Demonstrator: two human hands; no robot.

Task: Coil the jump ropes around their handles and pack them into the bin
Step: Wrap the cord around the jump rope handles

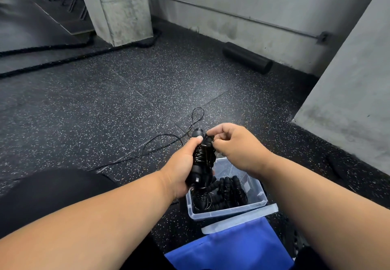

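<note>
**Handles clamped in left grip, cable pinched in right, above the bin**

Left hand (181, 168) wrapped around paired black jump rope handles (200, 160), long axis running up and away, top ends pointing toward the far floor. Thin cable (160, 143) partly coiled about the handles, the rest trailing in loops on the speckled floor (105, 105) beyond and left of the grip. Right hand (236, 147) just right of the handle tops, fingertips pinching the cable. Below both grips, clear plastic bin (228, 212) holding several coiled black ropes (223, 193). Clear lid (240, 220) beside the bin, blue bag (230, 250) nearer still.
</note>
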